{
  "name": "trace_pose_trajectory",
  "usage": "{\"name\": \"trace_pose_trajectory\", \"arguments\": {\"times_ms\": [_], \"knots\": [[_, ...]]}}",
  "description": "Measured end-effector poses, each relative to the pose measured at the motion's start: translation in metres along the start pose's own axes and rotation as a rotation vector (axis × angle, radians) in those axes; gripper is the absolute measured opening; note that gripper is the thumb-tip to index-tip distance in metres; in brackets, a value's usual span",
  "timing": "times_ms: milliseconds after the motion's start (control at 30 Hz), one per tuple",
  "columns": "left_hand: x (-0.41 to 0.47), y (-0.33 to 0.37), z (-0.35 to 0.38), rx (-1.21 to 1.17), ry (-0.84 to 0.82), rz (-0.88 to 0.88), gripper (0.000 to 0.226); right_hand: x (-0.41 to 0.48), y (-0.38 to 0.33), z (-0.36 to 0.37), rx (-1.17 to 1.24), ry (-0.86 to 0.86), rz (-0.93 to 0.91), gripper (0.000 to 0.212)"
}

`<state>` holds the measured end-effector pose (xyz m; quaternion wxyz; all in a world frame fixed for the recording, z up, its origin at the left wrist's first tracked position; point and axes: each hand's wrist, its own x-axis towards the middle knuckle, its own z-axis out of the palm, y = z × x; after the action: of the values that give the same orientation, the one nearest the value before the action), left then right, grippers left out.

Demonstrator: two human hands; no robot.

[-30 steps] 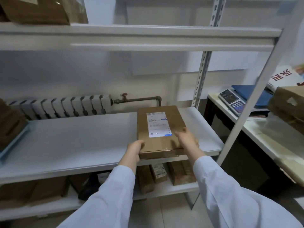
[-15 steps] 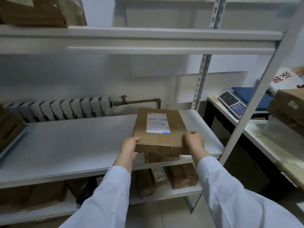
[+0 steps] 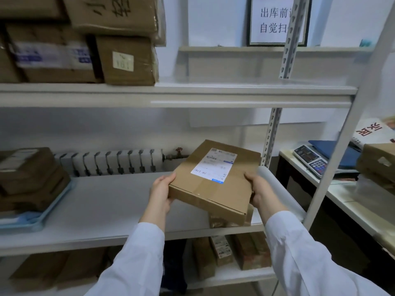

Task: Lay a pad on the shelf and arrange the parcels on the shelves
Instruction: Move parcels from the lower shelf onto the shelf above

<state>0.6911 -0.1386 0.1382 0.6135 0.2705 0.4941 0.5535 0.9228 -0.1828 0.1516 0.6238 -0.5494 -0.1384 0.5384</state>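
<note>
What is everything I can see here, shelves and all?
Labelled parcel: one, brown, held tilted above the middle shelf.
Middle shelf: one, white.
Stacked parcels: several, brown, on the blue tray, middle shelf left.
Upper parcels: several, brown, top shelf left.
Lower parcels: several, brown, bottom shelf.
Radiator: one, white, behind the shelf.
Scale: one, side table at right.
Left hand, right hand: gripping the parcel's ends, white sleeves.

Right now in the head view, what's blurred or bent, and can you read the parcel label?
Head view: wide-angle bend shows in the right shelf post, which leans; the stacked boxes on the upper shelf are motion-smeared; light is soft and even, no hard glare. The parcel, held tilted by the left hand and right hand, is fairly sharp, but its label print is mostly too small to read.
</note>
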Motion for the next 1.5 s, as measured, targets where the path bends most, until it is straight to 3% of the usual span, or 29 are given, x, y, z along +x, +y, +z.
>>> {"name": "trace_pose_trajectory", "arguments": {"times_ms": [100, 200, 433, 667, 833, 967, 1200, 1367, 1500], "knots": [[-0.016, 0.006, 0.000, -0.160, 0.052, 0.040, 0.052, -0.018, 0.001, 0.015, 0.054, 0.006, -0.072, 0.037], [-0.033, 0.013, -0.001, -0.257, 0.070, 0.056, 0.044, -0.038, -0.002, 0.025, 0.073, 0.008, -0.076, 0.037], [-0.067, 0.037, -0.011, -0.175, 0.067, 0.159, 0.031, -0.087, -0.014, 0.027, 0.031, -0.010, -0.063, 0.014], [-0.107, 0.070, -0.016, -0.102, 0.001, 0.335, 0.008, -0.134, -0.036, 0.029, 0.015, -0.090, -0.100, 0.022], [-0.132, 0.090, -0.019, 0.013, 0.010, 0.487, 0.017, -0.154, -0.046, 0.032, 0.050, -0.125, -0.101, 0.021], [-0.153, 0.106, -0.020, -0.012, -0.073, 0.585, 0.026, -0.168, -0.054, 0.036, 0.079, -0.162, -0.132, 0.018], [-0.170, 0.120, -0.026, -0.068, -0.149, 0.571, 0.061, -0.182, -0.064, 0.034, 0.114, -0.233, -0.237, 0.015], [-0.171, 0.122, -0.032, -0.143, -0.073, 0.592, 0.042, -0.195, -0.064, 0.049, 0.064, -0.291, -0.303, 0.009], [-0.177, 0.121, -0.029, -0.198, -0.009, 0.579, 0.040, -0.198, -0.068, 0.054, 0.047, -0.264, -0.335, 0.021]]}}
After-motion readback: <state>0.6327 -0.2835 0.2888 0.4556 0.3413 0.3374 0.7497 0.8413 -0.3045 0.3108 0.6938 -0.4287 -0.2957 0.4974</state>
